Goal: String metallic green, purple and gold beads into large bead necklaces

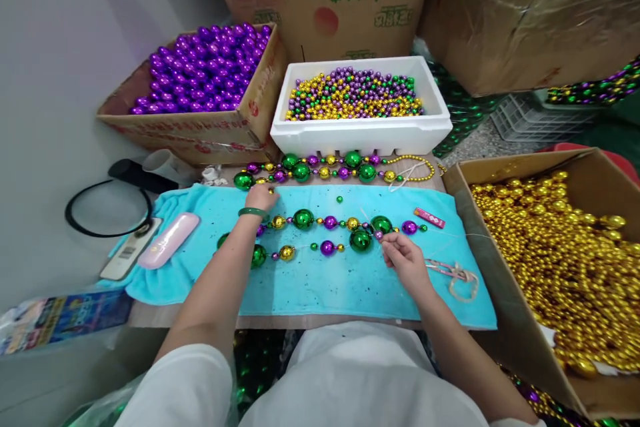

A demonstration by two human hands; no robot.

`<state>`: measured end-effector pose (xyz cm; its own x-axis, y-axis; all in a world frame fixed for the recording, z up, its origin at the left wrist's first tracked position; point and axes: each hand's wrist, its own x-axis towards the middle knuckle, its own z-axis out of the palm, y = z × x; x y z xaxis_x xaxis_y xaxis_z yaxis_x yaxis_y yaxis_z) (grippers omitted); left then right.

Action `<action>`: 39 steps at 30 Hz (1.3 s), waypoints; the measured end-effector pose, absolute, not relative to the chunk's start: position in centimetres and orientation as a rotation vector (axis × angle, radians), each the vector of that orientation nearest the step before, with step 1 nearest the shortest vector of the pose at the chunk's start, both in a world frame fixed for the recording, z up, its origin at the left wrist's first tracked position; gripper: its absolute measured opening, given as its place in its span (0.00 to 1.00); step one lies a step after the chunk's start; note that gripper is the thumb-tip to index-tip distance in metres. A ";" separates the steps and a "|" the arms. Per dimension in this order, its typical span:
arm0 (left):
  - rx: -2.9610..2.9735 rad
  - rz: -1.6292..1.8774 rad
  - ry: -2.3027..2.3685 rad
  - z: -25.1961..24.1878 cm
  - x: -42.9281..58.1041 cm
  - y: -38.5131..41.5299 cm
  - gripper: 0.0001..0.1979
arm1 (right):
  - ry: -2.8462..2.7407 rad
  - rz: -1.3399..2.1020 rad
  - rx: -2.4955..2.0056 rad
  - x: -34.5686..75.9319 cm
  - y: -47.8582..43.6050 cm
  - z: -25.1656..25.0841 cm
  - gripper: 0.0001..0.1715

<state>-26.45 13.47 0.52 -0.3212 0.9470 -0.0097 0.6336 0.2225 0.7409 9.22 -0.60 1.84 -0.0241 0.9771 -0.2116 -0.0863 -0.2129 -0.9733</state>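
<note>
Left hand [261, 197]: green bangle at wrist; fingers bent down at the rear bead strand [301, 172]; whether they grip a bead, cannot tell.

Right hand [404, 259]: thumb and forefinger pinching a small purple bead [379, 235], just beside a large green bead [360, 241].

Front bead strands [303, 219]: green, gold and purple, mixed sizes, laid in two rows on the blue towel [320, 290], between and beyond the forearms; bare thread shows in the nearer row.

Loose green bead [340, 199]: one, small, on the towel between the two groups of strands.

Pink case [169, 241]: one, at the towel's left end.

White foam box [360, 137]: one, behind the rear strand, holding small purple, gold and green beads.

Cardboard box [187, 127]: one, left of the foam box, holding purple beads.
</note>
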 end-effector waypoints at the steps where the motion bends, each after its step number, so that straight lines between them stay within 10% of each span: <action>1: 1.419 0.925 1.986 0.4 -26.1 13.3 0.10 | -1.057 1.420 -1.292 9.0 -0.7 1.9 0.14; 11: 0.592 1.160 1.004 4.4 -18.1 9.0 0.12 | -1.153 1.362 -1.308 8.3 -1.3 2.4 0.11; 39: 0.605 1.146 0.796 5.3 -16.7 7.8 0.13 | -1.186 1.326 -1.346 8.7 -1.3 3.0 0.13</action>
